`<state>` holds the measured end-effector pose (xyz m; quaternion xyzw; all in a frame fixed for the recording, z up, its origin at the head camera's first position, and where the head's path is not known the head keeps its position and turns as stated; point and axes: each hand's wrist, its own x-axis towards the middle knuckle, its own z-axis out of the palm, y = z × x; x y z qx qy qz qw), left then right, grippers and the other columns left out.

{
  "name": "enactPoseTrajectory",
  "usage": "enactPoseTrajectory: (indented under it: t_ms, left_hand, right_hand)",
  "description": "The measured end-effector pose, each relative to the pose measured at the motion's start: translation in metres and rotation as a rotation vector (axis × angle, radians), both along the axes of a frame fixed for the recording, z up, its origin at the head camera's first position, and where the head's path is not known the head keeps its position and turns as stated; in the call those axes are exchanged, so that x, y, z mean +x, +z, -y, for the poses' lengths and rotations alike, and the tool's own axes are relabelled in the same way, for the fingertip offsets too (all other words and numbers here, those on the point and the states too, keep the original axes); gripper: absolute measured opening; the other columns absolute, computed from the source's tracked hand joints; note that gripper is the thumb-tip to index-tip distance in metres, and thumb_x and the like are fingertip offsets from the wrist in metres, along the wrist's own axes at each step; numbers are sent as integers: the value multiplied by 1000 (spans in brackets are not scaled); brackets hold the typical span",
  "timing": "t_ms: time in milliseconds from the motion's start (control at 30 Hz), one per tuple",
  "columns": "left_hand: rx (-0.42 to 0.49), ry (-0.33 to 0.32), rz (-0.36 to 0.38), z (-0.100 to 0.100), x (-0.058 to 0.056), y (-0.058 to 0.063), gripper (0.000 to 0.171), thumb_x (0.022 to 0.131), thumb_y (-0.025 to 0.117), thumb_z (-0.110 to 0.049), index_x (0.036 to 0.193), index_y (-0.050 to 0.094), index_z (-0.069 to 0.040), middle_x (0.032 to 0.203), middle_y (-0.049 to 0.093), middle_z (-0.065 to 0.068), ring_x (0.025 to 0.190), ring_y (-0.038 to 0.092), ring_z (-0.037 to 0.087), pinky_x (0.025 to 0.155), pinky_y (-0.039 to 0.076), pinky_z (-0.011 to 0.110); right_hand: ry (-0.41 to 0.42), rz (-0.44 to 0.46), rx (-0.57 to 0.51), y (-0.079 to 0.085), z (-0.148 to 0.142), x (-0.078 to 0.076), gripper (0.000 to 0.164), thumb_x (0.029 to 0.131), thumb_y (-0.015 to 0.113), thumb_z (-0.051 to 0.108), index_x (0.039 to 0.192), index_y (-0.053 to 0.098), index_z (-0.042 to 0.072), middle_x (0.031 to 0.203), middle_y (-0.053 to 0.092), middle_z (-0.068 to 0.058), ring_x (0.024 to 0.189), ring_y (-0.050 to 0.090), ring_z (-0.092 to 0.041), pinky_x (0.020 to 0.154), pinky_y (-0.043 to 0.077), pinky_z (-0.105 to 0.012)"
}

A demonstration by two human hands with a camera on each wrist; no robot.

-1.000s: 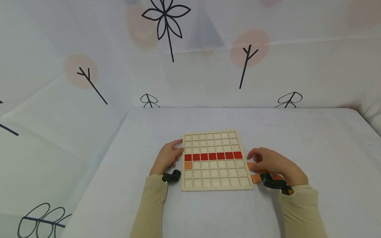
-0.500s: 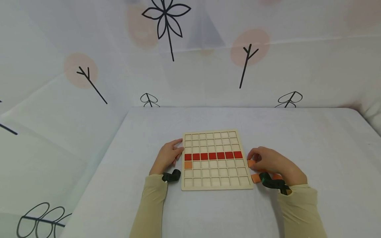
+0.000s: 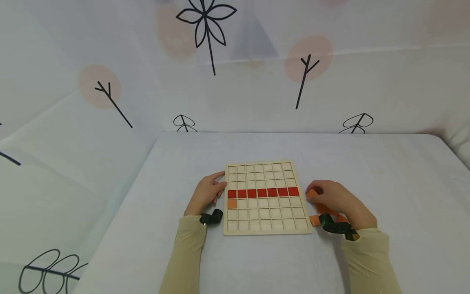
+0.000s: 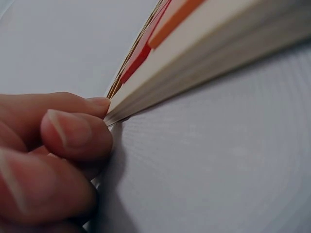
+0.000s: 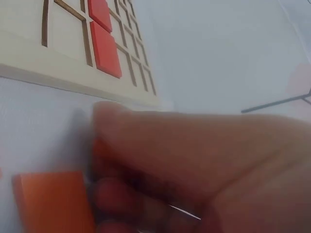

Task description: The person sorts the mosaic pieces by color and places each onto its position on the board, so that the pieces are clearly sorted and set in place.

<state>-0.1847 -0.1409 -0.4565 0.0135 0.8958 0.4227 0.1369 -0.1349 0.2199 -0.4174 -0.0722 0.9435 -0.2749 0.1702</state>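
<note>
Board (image 3: 265, 213) on table (image 3: 257, 265), tile row (image 3: 262, 192) across its middle, loose tiles (image 3: 315, 220) rightward.

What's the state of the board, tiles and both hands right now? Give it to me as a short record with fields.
Board: pale grid, flat on the white table
Red tiles: seven, filling the middle row
Placed orange tile: one, left end of the next row toward the person
Left hand: touching the board's left edge
Right hand: right of the board, pinching another orange tile
Loose orange tiles: by the right hand and wrist, partly hidden; count unclear
</note>
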Motion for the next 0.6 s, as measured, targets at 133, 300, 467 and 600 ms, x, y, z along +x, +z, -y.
enactPoseTrajectory:
  t_ms: [133,300,467,600]
  left_hand:
    - [3,2,4,-1,0,2,48,87,55,-33,133,44,-24,53,49,1,35,41,14,38,34,26]
    - [4,-5,-3,-1,1,3,47,88,55,-32,133,44,-24,52,49,1,34,41,14,38,35,26]
    - [8,-7,-5,0,1,3,47,88,55,-32,133,43,-24,52,49,1,34,41,14,38,36,26]
    - [6,-11,-5,0,1,3,47,88,55,-32,133,43,-23,52,49,1,34,41,14,39,35,26]
  right_hand:
    - [-31,-36,24,1,-1,-1,26,86,56,30,103,62,12,101,58,-12,88,49,-26,77,40,-45]
    - [-69,-35,13,3,0,-3,29,86,55,30,107,60,10,94,57,-10,81,49,-24,69,42,-39]
    - [-102,-29,-1,5,3,-4,34,87,55,34,109,58,9,83,56,-6,70,49,-19,60,40,-31]
    - [-108,-56,-12,7,7,-4,35,87,56,35,110,57,9,77,53,-5,67,48,-18,56,39,-29]
